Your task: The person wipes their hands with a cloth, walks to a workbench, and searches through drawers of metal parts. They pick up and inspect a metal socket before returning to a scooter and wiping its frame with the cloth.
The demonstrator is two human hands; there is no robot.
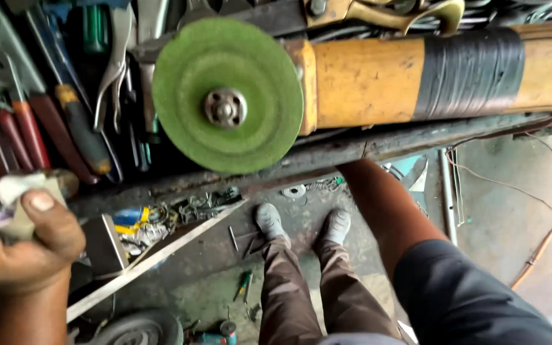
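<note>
The left hand (17,246) is closed around a small pale block wrapped in white cloth (14,204), at the frame's left edge. The right forearm (384,204) runs up behind the workbench edge (327,153); the right hand is hidden. Above the edge, a green grinding disc (228,96) on a yellow angle grinder (378,80) lies just beside the hand tools (65,121). Open floor (506,211) lies right.

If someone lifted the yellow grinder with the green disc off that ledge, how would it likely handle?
The grinder looks long and bulky, so it is probably heavy and front-weighted toward the green disc. Its rounded body, lying along a narrow ledge, might roll off if nudged. The black tape wrap likely gives better grip than the bare yellow casing. The thin disc could chip if knocked.
</note>
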